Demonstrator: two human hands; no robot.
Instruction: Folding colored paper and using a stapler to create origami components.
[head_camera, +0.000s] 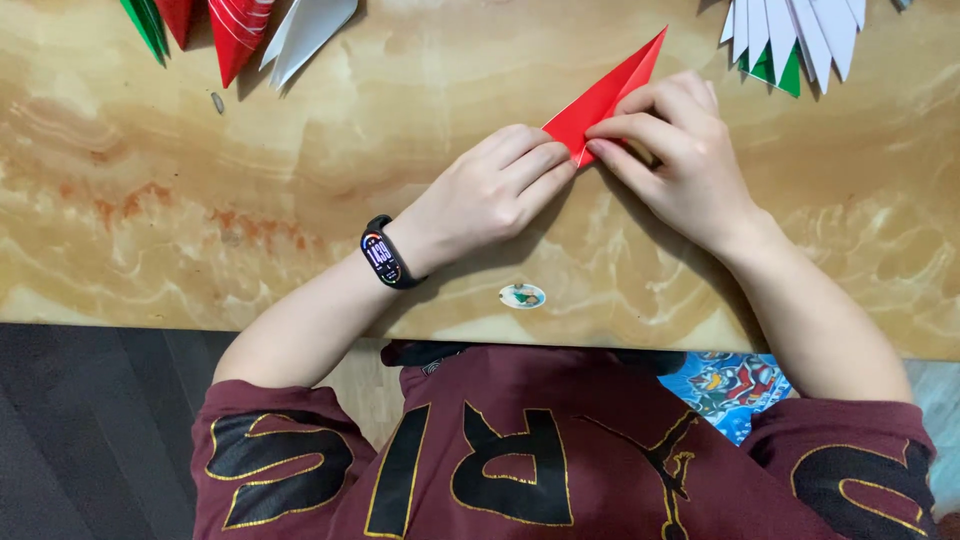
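A red folded paper piece (607, 92), long and pointed, lies on the marbled tan table (300, 200) with its tip aimed up and right. My left hand (487, 195), a dark band with a lit screen on its wrist, presses fingertips on the paper's lower corner. My right hand (672, 145) covers the paper's right side, its fingers pinching the lower edge. Both hands meet at that corner.
Folded paper points in green, red and white (240, 30) lie at the table's far left edge. A fan of white and green folded pieces (795, 40) lies at the far right. A small oval sticker (522, 295) sits near the front edge.
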